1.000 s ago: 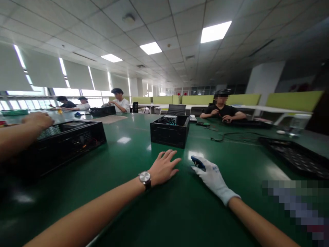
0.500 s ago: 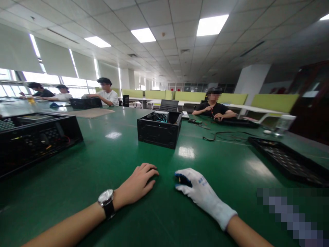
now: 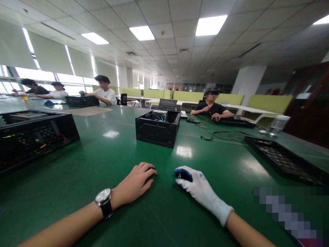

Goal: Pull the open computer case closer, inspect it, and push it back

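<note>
My left hand point(image 3: 137, 180), bare and with a wristwatch point(image 3: 104, 202) on the wrist, rests palm down on the green table point(image 3: 123, 223). Its fingers are loosely stretched and slightly apart, and it holds nothing. To its right, my right hand point(image 3: 195, 183) wears a white work glove with a blue coated palm. Its fingers and thumb curl together near the tabletop. A tiny yellowish glint shows between the fingertips, too small to name. Beyond both hands stands a black computer case point(image 3: 156, 132) with an open top, a power supply with a fan point(image 3: 159, 116) inside it.
Another open computer case point(image 3: 38, 140) stands at the left. A black panel point(image 3: 285, 161) lies at the right, with black cables point(image 3: 223, 134) behind it. Co-workers sit across the table, one point(image 3: 212, 108) at the right and several at the left. A pixelated patch covers the lower right corner.
The view has shifted slightly. My right fingers have closed in a little, with more of the blue palm showing. My left hand stays on the table.
</note>
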`<state>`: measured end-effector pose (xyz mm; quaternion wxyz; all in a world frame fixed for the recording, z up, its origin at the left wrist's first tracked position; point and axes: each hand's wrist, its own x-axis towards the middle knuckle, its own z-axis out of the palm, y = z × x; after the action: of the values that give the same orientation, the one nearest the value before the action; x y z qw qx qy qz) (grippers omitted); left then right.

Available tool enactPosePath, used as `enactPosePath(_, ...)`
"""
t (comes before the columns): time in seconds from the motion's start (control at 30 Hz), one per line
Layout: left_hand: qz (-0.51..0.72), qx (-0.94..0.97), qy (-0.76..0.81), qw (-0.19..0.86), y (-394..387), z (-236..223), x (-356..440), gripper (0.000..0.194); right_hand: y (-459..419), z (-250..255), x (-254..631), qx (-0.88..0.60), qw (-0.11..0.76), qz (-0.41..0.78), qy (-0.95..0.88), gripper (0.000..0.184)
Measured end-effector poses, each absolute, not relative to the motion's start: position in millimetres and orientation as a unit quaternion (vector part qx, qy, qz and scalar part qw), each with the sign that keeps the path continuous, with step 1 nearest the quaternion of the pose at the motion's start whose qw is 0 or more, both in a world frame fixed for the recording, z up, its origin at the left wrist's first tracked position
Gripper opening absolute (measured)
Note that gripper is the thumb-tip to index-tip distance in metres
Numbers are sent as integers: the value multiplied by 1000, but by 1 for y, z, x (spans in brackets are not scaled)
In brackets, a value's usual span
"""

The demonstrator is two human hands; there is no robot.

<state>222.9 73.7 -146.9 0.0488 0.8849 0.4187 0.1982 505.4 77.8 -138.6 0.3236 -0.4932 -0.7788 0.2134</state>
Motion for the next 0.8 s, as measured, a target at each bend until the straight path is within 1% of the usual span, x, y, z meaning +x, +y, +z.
enactPosePath(0.07,198,885,418,45,74,-147,223,28,79,-137,506,-532,330,219,-749,29)
enactPosePath(0.13,201,886,415,43,74,-147,224,28,80,-138,506,-540,330,198,-749,33)
enactPosePath(0.2,202,888,411,43,74,-146,224,27,79,-140,505,-522,322,187,-767,37)
enactPosePath(0.33,201,886,415,48,75,-146,223,28,78,-144,505,-519,319,200,-767,34)
enactPosePath(0.4,201,885,416,50,75,-147,222,28,77,-146,505,-516,322,170,-775,35)
enactPosePath(0.5,204,887,412,51,75,-147,222,28,76,-150,504,-475,314,120,-813,38)
enactPosePath(0.67,207,886,411,51,75,-146,223,29,79,-155,505,-490,322,142,-798,37)
enactPosePath(0.8,206,887,410,53,75,-147,222,28,80,-155,505,-475,315,125,-812,38)
